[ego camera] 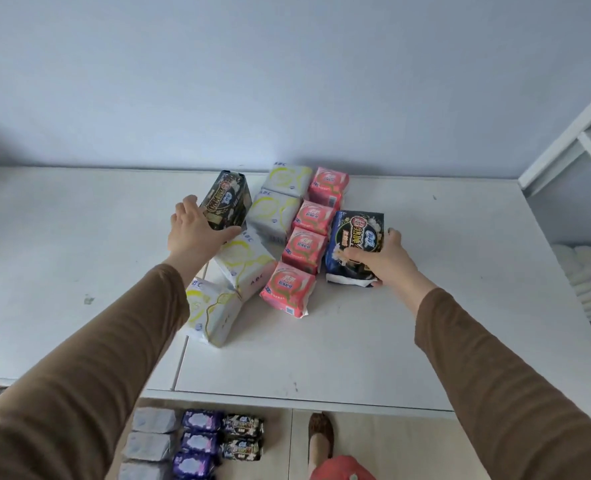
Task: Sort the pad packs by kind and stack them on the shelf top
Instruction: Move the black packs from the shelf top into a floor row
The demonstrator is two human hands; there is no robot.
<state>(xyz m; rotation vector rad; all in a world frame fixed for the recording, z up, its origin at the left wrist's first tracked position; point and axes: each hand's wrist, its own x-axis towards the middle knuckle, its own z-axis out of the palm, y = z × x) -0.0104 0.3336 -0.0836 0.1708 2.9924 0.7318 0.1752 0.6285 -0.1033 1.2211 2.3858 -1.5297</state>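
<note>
- Shelf top (425, 341), white: packs sit in rows running near to far, centre of the surface.
- Row of white-and-yellow packs (273, 216), four visible, on the left. The near two are skewed and leaning on each other, not squared up.
- Row of pink packs (304, 249), four, just right of the white ones, touching one another, fairly tidy.
- Left hand (192, 232): fingers wrapped over the near end of a black-and-gold pack (225, 199), grip closed on it. Pack is tilted up at the far-left end of the white row, touching it.
- Right hand (386, 259): grip closed on a dark blue pack (355, 245), thumb on its face, fingers round the right edge. Pack stands just right of the pink row; bottom edge looks to be on the shelf top.
- Handling, my read: soft film wrap over a squashy stack of pads, light, slightly slippery. Packs dent rather than break. Hold across the broad faces or round an end, not by the crimped seam flap, which would just crumple.
- The two dark packs look like different prints, so probably separate stacks; can't read labels well enough to be sure.
- More packs lie below the near edge, purple (197, 441), pale blue-grey (152, 445) and black (243, 436), not yet on top.
</note>
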